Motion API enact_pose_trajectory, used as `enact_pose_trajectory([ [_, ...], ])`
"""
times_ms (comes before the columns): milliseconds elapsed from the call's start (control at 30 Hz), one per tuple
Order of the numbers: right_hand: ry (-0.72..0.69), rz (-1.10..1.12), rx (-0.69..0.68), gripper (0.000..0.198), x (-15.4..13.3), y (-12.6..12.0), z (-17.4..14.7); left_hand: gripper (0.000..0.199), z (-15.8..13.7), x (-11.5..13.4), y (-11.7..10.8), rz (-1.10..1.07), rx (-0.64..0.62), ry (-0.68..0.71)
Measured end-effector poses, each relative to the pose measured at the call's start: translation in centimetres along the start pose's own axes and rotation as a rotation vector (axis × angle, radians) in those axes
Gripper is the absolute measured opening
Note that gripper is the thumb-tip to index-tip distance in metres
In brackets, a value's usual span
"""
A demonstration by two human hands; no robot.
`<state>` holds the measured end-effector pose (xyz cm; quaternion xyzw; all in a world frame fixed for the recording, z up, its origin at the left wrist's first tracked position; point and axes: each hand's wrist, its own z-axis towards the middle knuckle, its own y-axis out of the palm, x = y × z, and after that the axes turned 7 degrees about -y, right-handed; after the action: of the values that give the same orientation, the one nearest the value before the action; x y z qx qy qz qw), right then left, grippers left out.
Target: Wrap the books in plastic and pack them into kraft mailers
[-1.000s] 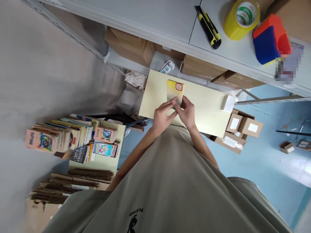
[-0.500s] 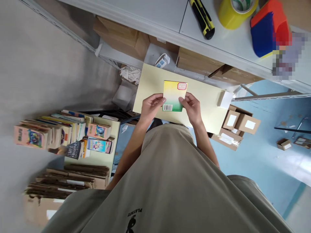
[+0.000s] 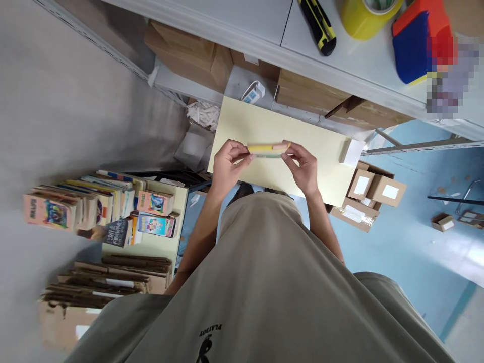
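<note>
A small yellow-and-green book (image 3: 264, 149) is held above the pale yellow table (image 3: 321, 164), tilted so that I see it almost edge-on. My left hand (image 3: 229, 164) pinches its left end between thumb and fingers. At the right end, my right hand (image 3: 303, 166) grips it the same way. Most of the book's cover is foreshortened and cannot be read from this angle. Near the table's right end stands a small white box (image 3: 352, 152).
Rows of books (image 3: 86, 206) and flattened cardboard (image 3: 109, 285) stand on the left. Above the table is a grey shelf (image 3: 242, 30) bearing a box cutter (image 3: 319, 30), yellow tape (image 3: 366, 20) and a blue-and-red object (image 3: 412, 48). Cardboard boxes (image 3: 383, 191) sit at right.
The book has turned from showing its flat cover with a barcode to lying nearly edge-on. Both hands have moved slightly apart and still hold its ends.
</note>
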<state>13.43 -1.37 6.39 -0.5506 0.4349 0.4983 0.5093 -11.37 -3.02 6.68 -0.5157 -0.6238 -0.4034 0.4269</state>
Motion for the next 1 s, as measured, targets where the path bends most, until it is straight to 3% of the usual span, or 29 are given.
enact_pose_trajectory([
  [67,0.051,0.009,0.041,0.054,0.2,0.1,-0.2,0.056,-0.2,-0.1,-0.5,0.001,-0.037,-0.051],
  [233,0.061,0.024,0.010,0.051,0.0,0.1,-0.3,0.059,-0.3,-0.1,-1.7,-0.018,-0.118,-0.102],
  [467,0.114,0.055,-0.010,0.066,-1.0,1.1,-0.4,0.064,-0.6,0.3,-1.4,0.065,-0.050,-0.082],
  [800,0.164,0.065,-0.058,0.068,-1.5,1.6,-1.1,0.071,-1.0,-1.1,-1.6,0.086,-0.057,-0.075],
  [1000,0.080,0.019,-0.126,0.069,-0.3,0.6,-0.9,0.068,-1.0,-2.4,-1.9,0.088,-0.005,-0.040],
])
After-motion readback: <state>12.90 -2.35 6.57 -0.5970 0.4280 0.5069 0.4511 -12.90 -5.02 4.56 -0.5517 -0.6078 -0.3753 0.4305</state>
